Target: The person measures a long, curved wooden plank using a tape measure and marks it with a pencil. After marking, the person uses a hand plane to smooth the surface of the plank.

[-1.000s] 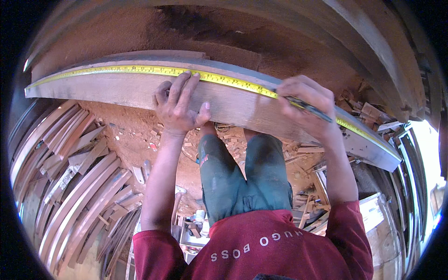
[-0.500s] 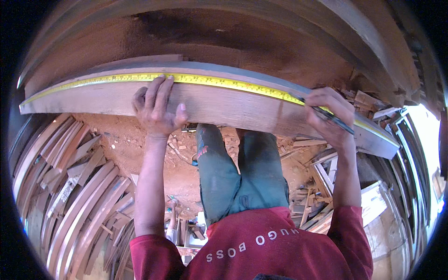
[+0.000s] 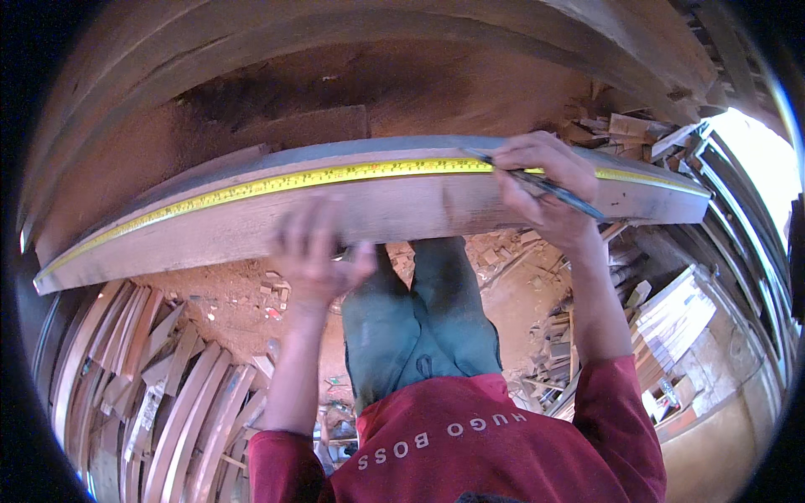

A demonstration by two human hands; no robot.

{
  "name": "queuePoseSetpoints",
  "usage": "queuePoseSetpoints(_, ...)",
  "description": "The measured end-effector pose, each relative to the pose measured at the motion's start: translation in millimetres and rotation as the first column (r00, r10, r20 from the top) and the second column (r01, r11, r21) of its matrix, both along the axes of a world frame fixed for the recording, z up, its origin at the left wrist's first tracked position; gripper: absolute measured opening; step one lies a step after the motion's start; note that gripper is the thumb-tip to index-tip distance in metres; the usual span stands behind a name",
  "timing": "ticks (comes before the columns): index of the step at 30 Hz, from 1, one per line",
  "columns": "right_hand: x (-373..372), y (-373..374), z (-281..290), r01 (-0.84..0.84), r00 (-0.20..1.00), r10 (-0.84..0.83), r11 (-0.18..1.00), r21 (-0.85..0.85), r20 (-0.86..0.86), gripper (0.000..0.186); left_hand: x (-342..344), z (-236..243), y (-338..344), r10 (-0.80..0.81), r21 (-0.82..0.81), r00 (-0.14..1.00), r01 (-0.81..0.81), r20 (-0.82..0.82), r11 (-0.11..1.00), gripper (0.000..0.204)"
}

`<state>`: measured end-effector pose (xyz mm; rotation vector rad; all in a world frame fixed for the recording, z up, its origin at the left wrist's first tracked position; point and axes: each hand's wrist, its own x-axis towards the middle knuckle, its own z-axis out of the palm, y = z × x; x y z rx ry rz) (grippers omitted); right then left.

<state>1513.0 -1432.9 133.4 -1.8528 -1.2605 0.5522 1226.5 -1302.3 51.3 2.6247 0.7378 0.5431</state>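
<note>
A long wooden plank (image 3: 386, 210) lies crosswise in front of me with a yellow tape measure (image 3: 319, 178) stretched along its length. My left hand (image 3: 314, 251), blurred, is below the tape over the plank's lower part, fingers spread and holding nothing; whether it touches the wood is unclear. My right hand (image 3: 545, 189) grips a dark pencil or pen (image 3: 570, 201), its tip pointing left at the tape's upper edge, right of centre. My legs (image 3: 444, 318) show beneath the plank.
Stacked wood strips (image 3: 193, 419) crowd the lower left. More long pieces (image 3: 746, 277) line the right beside a pale panel (image 3: 679, 306). Offcuts and scraps (image 3: 268, 293) litter the reddish floor. Large curved timbers (image 3: 637, 42) arch across the top.
My left hand has lifted off the tape and moved down. The plank's left end now sits lower in view, its right end higher. The pencil stays in my right hand at the tape.
</note>
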Motion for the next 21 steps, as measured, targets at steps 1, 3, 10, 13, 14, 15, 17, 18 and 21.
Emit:
queuePoseSetpoints(1, -2.1, 5.7, -4.6, -0.019, 1.000, 0.019, 1.000, 0.010, -0.024, 0.015, 18.7, 6.5, -16.9, -0.017, -0.009, 0.999, 0.017, -0.031, 1.000, 0.055)
queuePoseSetpoints(3, -8.5, 13.7, -9.7, -0.044, 0.996, 0.045, 0.999, 0.017, -0.081, 0.015, 43.9, 17.2, -41.7, -0.008, -0.034, 0.997, 0.006, -0.072, 0.999, 0.052)
queuePoseSetpoints(10, -9.2, 25.2, -23.8, -0.126, 0.978, 0.140, 0.987, 0.099, -0.153, 0.016, 72.7, -0.9, -56.2, 0.109, 0.060, 0.990, -0.103, -0.095, 0.993, 0.049)
queuePoseSetpoints(13, -6.5, 28.2, -27.4, -0.173, 0.971, 0.185, 0.981, 0.089, -0.153, 0.015, 75.5, -2.1, -58.8, 0.140, 0.097, 0.986, -0.131, -0.094, 0.987, 0.048)
queuePoseSetpoints(14, -5.1, 30.1, -27.6, -0.185, 0.969, 0.195, 0.980, 0.079, -0.151, 0.015, 76.5, -2.2, -57.7, 0.148, 0.106, 0.984, -0.137, -0.097, 0.985, 0.048)
queuePoseSetpoints(15, -2.5, 35.3, -28.2, -0.213, 0.965, 0.220, 0.975, 0.065, -0.145, 0.014, 78.0, -2.0, -53.0, 0.146, 0.113, 0.985, -0.136, -0.089, 0.984, 0.048)
queuePoseSetpoints(17, -3.5, 32.9, -35.3, -0.216, 0.958, 0.227, 0.973, 0.078, -0.178, 0.013, 77.9, -2.4, -56.9, 0.151, 0.115, 0.985, -0.141, -0.087, 0.983, 0.048)
queuePoseSetpoints(18, -3.5, 32.6, -37.0, -0.217, 0.953, 0.231, 0.972, 0.088, -0.197, 0.013, 77.6, -0.8, -58.2, 0.154, 0.119, 0.984, -0.143, -0.088, 0.983, 0.047)
queuePoseSetpoints(21, 0.1, 33.5, -38.5, -0.261, 0.937, 0.275, 0.961, 0.092, -0.217, 0.012, 78.9, 0.7, -59.3, 0.149, 0.126, 0.984, -0.137, -0.099, 0.983, 0.048)
